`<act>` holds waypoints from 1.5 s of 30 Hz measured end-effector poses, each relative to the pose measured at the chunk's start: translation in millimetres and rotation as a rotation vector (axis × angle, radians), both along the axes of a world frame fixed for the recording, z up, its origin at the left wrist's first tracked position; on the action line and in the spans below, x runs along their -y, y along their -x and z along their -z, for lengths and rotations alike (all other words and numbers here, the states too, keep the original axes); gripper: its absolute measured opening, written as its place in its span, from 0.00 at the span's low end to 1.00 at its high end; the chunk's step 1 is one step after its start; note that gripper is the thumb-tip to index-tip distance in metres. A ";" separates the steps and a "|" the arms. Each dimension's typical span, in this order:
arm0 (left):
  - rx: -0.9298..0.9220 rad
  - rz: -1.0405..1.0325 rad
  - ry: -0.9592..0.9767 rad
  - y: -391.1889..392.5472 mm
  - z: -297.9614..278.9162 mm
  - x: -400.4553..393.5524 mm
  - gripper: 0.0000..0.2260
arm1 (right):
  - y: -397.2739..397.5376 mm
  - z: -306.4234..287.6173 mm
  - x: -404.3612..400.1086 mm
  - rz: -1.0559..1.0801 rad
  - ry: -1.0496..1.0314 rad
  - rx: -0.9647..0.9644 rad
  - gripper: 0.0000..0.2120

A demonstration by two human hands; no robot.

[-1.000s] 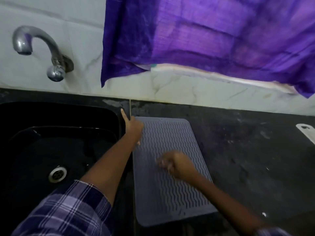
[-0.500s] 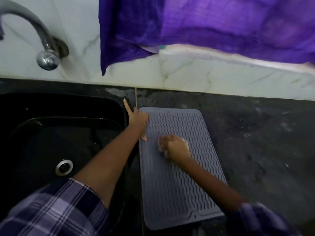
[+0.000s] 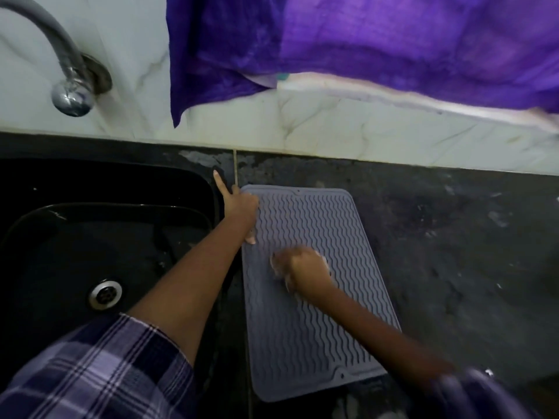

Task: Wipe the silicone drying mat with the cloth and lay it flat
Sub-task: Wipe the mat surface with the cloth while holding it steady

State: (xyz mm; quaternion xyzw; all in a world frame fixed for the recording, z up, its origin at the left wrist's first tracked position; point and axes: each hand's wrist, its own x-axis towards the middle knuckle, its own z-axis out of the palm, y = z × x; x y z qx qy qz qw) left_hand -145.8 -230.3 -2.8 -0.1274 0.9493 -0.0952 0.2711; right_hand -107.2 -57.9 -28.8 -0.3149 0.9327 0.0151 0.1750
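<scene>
A grey silicone drying mat (image 3: pixel 317 343) with wavy ridges lies flat on the dark counter, just right of the sink. My left hand (image 3: pixel 240 207) holds the mat's far left edge, thumb on top and index finger stretched out along the sink rim. My right hand (image 3: pixel 305 269) is a blurred fist pressed on the mat's upper middle. A pale bit of cloth (image 3: pixel 323 257) peeks out from under it; most of the cloth is hidden by the hand.
A black sink (image 3: pixel 106 182) with a metal drain (image 3: pixel 106 293) lies to the left, with a steel tap (image 3: pixel 72 95) on the marble wall above it. A purple fabric (image 3: pixel 363 40) hangs over the wall. Dark stained counter (image 3: pixel 453 252) stretches to the right of the mat.
My right hand has rubbed up the mat towards its far end and come slightly back. My left hand has stayed on the far left edge. The view has tilted down a little.
</scene>
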 end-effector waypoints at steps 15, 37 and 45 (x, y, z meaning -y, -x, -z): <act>-0.063 0.065 -0.067 -11.5 -4.9 11.8 0.39 | -46.5 -1.2 -7.1 -0.104 0.085 -0.021 0.11; -0.139 0.094 -0.045 -95.4 3.8 -62.1 0.29 | -7.1 -2.4 -17.2 0.183 0.098 -0.079 0.18; -0.209 0.065 -0.042 -120.3 0.7 -73.9 0.09 | -142.0 3.8 -103.8 -0.033 0.222 -0.043 0.14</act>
